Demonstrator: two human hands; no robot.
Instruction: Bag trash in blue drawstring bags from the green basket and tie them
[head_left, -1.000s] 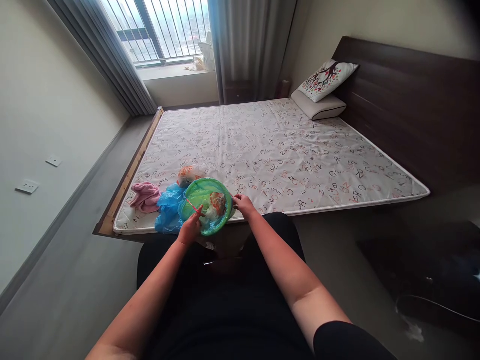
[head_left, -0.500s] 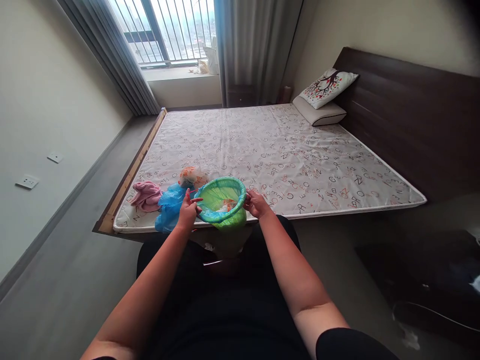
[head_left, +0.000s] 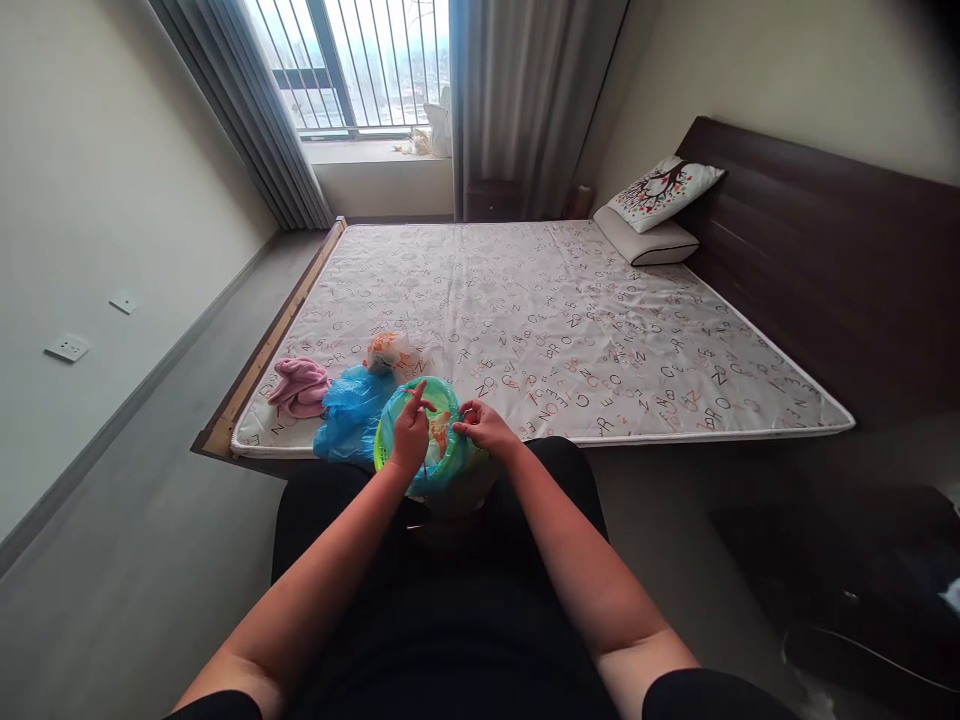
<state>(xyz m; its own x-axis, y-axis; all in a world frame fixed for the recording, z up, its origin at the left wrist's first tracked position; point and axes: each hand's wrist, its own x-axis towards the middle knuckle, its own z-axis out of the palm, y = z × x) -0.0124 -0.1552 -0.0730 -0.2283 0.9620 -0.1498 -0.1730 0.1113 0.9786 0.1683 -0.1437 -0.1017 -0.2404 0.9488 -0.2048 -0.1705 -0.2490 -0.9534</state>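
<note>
A green mesh basket (head_left: 380, 462) tilts at my knees by the bed's near edge. A thin bluish plastic bag (head_left: 437, 478) lines it and folds over the rim; an orange-and-white crumpled plastic bag (head_left: 439, 436) shows inside. My left hand (head_left: 410, 432) is over the opening, index finger raised and the others curled round a thin red string (head_left: 426, 468). At the right side of the rim, my right hand (head_left: 484, 427) is closed in a pinch on the bag-covered edge. Left of the basket lies a crumpled blue plastic bag (head_left: 351, 408) on the mattress.
A pink cloth (head_left: 300, 388) and another orange-and-white plastic bag (head_left: 388, 350) rest on the letter-printed mattress (head_left: 525, 300). Two pillows (head_left: 660, 215) are stacked by the dark headboard (head_left: 795, 200). A wooden bed rail (head_left: 262, 365) runs along the left.
The basket has come nearer to me, slightly left, and tilted. My left hand has moved from its left rim to over the opening; my right hand has shifted left with the rim.
</note>
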